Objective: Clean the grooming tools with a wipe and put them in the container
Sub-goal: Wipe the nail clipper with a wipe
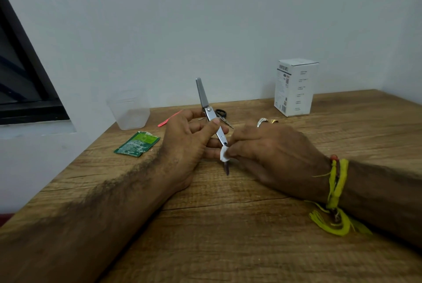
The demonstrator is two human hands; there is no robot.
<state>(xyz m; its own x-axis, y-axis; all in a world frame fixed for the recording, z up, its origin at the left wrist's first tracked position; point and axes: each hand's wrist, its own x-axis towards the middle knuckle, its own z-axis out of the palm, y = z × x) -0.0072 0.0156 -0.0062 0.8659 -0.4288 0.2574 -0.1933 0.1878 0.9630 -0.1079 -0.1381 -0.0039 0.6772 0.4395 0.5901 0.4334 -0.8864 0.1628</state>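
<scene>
My left hand [189,143] grips a silver nail clipper [206,107] with its lever swung up and its thin blade folded out toward me. My right hand [262,150] pinches a small white wipe [224,153] around that blade, whose dark tip sticks out below the wipe. A clear plastic container [130,111] stands upright at the back left of the wooden table [228,225]. Small black-handled scissors [222,115] and a thin pink tool [169,119] lie behind my hands. Two metal tools [266,121] lie just beyond my right hand.
A torn green wipe sachet [137,143] lies left of my left hand. A white cardboard box [294,87] stands at the back right against the wall. A dark window frame [25,86] is at the far left, past the table's left edge.
</scene>
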